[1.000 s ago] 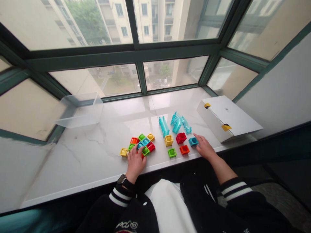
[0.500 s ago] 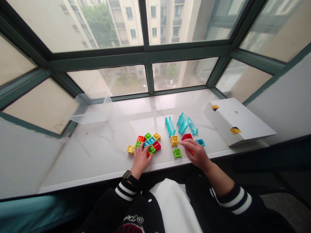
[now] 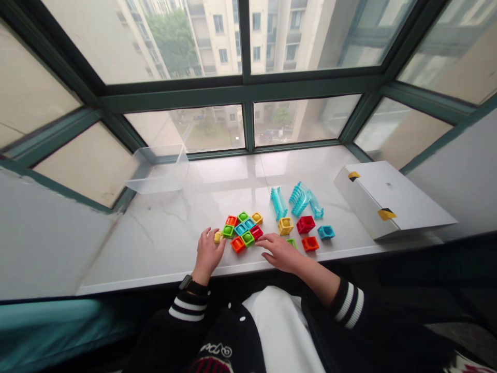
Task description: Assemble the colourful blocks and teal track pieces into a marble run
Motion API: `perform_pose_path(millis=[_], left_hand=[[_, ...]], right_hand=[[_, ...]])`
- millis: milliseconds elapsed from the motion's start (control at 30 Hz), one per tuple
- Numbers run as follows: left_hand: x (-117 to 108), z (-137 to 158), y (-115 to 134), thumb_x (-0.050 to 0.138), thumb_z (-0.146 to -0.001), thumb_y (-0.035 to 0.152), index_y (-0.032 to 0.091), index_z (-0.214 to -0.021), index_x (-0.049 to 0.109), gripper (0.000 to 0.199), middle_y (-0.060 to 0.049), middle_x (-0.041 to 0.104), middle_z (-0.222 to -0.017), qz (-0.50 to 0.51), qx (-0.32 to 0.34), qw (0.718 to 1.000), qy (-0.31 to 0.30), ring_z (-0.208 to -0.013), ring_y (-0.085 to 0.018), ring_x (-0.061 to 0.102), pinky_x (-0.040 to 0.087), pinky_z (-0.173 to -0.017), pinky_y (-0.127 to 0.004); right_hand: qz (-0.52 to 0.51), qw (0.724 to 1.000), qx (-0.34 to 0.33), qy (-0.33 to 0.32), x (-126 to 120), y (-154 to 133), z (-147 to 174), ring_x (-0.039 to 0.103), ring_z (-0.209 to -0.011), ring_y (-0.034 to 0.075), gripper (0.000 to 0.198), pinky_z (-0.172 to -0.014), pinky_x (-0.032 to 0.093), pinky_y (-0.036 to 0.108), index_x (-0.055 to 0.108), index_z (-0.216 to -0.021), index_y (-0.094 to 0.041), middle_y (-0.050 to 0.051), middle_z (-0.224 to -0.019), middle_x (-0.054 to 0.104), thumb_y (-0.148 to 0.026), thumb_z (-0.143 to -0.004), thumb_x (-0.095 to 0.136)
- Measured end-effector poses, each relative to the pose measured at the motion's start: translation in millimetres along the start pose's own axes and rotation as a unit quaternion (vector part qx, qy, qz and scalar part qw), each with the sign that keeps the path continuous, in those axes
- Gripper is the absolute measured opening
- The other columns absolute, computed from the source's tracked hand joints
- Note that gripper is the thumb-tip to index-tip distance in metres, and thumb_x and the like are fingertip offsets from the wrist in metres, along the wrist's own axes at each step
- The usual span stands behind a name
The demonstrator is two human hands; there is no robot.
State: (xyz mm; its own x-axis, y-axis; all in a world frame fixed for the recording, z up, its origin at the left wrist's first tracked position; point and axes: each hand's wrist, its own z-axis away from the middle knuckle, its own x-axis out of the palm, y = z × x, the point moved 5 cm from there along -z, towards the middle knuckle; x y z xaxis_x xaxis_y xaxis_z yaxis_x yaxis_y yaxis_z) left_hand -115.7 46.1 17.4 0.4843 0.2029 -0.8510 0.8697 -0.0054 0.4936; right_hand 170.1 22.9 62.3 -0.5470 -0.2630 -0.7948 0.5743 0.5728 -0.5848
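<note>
My left hand (image 3: 208,254) has its thumb and fingers around a small yellow block (image 3: 218,237) at the left edge of a cluster of coloured toy blocks. In that cluster, a green block (image 3: 228,231) sits beside the yellow one, with blue, orange, red and other green blocks packed close by. My right hand (image 3: 280,252) reaches in from the right, palm down, fingers stretched out and apart. Its fingertips lie at the red block (image 3: 256,232) on the cluster's right side; whether they touch it I cannot tell. Under that hand, a green block (image 3: 291,242) is partly hidden.
Loose blocks stand to the right: yellow (image 3: 285,226), red (image 3: 306,224), orange (image 3: 310,244) and blue (image 3: 325,232). Behind them lie clear blue track pieces (image 3: 278,203). A clear plastic bin (image 3: 159,181) stands at the back left, a white box (image 3: 392,199) at the right.
My right hand has moved left from the loose red blocks to the cluster. My left hand has shifted off the cluster's front to the yellow block at its left. The view has turned slightly.
</note>
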Motion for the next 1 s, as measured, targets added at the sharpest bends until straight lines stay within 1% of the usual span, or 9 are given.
perform_pose_path(millis=[67, 133, 233, 333, 433, 533, 667, 867, 1000], left_hand=[[5.3, -1.7, -11.8, 0.060, -0.097, 0.036, 0.018, -0.137, 0.060, 0.044, -0.020, 0.050, -0.147, -0.008, -0.018, 1.000, -0.009, -0.141, -0.035, 0.050, 0.045, -0.116, -0.054], [10.4, -4.1, -16.5, 0.059, -0.097, 0.035, 0.018, -0.140, 0.058, 0.046, -0.020, 0.048, -0.148, -0.007, -0.016, 1.000, -0.020, -0.142, -0.035, 0.049, 0.045, -0.116, -0.053], [14.9, -7.9, -12.3, 0.059, -0.098, 0.032, 0.019, -0.142, 0.057, 0.046, -0.018, 0.049, -0.149, -0.007, 0.008, 0.999, -0.031, -0.141, -0.033, 0.050, 0.046, -0.116, -0.052], [16.4, -10.1, -3.8, 0.057, -0.097, 0.026, 0.020, -0.139, 0.062, 0.043, -0.017, 0.053, -0.145, -0.018, 0.030, 0.999, -0.040, -0.137, -0.032, 0.054, 0.048, -0.115, -0.049], [15.9, -10.4, -0.5, 0.053, -0.098, 0.021, 0.022, -0.135, 0.068, 0.040, -0.015, 0.056, -0.141, -0.033, 0.031, 0.998, -0.048, -0.129, -0.030, 0.060, 0.051, -0.112, -0.046], [14.9, -8.8, -1.3, 0.051, -0.098, 0.019, 0.026, -0.136, 0.069, 0.043, -0.013, 0.058, -0.139, -0.041, 0.030, 0.997, -0.059, -0.122, -0.028, 0.063, 0.053, -0.109, -0.044], [12.6, -6.6, -3.4, 0.053, -0.097, 0.017, 0.029, -0.140, 0.068, 0.048, -0.012, 0.058, -0.137, -0.057, 0.024, 0.995, -0.082, -0.118, -0.027, 0.063, 0.053, -0.107, -0.043], [9.3, -6.2, -2.8, 0.048, -0.097, 0.011, 0.034, -0.149, 0.062, 0.059, -0.013, 0.058, -0.135, -0.113, 0.013, 0.983, -0.147, -0.116, -0.027, 0.062, 0.047, -0.108, -0.043], [6.1, -3.5, 0.8, 0.046, -0.096, 0.010, 0.036, -0.152, 0.058, 0.063, -0.013, 0.058, -0.133, -0.127, 0.012, 0.979, -0.160, -0.113, -0.027, 0.061, 0.046, -0.107, -0.043]], right_hand=[[0.012, 1.000, 0.002, -0.006, 3.8, 0.1, -4.6, 0.061, -0.126, 0.031, 0.045, -0.110, 0.052, 0.051, 0.069, -0.134, -0.025, 0.012, -0.135, 0.067, -0.014, -0.091, 0.070], [0.015, 1.000, 0.000, -0.015, 7.7, -1.6, -8.4, 0.060, -0.128, 0.031, 0.047, -0.111, 0.051, 0.052, 0.068, -0.136, -0.025, 0.012, -0.137, 0.066, -0.015, -0.090, 0.071], [0.010, 1.000, -0.005, -0.026, 12.5, -4.9, -11.6, 0.059, -0.129, 0.031, 0.047, -0.111, 0.051, 0.052, 0.068, -0.137, -0.024, 0.013, -0.138, 0.065, -0.016, -0.091, 0.072], [0.003, 1.000, -0.006, -0.025, 14.3, -5.8, -11.6, 0.059, -0.129, 0.032, 0.047, -0.111, 0.051, 0.052, 0.068, -0.138, -0.024, 0.013, -0.139, 0.065, -0.017, -0.091, 0.071], [-0.004, 1.000, -0.005, -0.022, 14.3, -4.0, -10.0, 0.059, -0.129, 0.032, 0.047, -0.112, 0.051, 0.052, 0.067, -0.138, -0.026, 0.012, -0.140, 0.065, -0.017, -0.091, 0.071], [-0.005, 1.000, 0.004, -0.025, 15.8, -1.1, -9.0, 0.058, -0.131, 0.032, 0.048, -0.113, 0.050, 0.053, 0.067, -0.139, -0.025, 0.013, -0.141, 0.064, -0.017, -0.091, 0.071], [0.003, 0.999, 0.021, -0.042, 22.0, 2.5, -8.8, 0.056, -0.135, 0.033, 0.050, -0.116, 0.047, 0.054, 0.066, -0.140, -0.022, 0.015, -0.145, 0.061, -0.017, -0.090, 0.072], [0.001, 0.996, 0.047, -0.071, 31.4, 8.0, -7.5, 0.052, -0.142, 0.035, 0.056, -0.119, 0.044, 0.055, 0.064, -0.144, -0.022, 0.017, -0.155, 0.055, -0.018, -0.089, 0.072], [0.009, 0.996, 0.056, -0.067, 31.9, 8.2, -7.3, 0.054, -0.140, 0.035, 0.055, -0.119, 0.045, 0.055, 0.065, -0.143, -0.021, 0.016, -0.154, 0.056, -0.018, -0.089, 0.071]])
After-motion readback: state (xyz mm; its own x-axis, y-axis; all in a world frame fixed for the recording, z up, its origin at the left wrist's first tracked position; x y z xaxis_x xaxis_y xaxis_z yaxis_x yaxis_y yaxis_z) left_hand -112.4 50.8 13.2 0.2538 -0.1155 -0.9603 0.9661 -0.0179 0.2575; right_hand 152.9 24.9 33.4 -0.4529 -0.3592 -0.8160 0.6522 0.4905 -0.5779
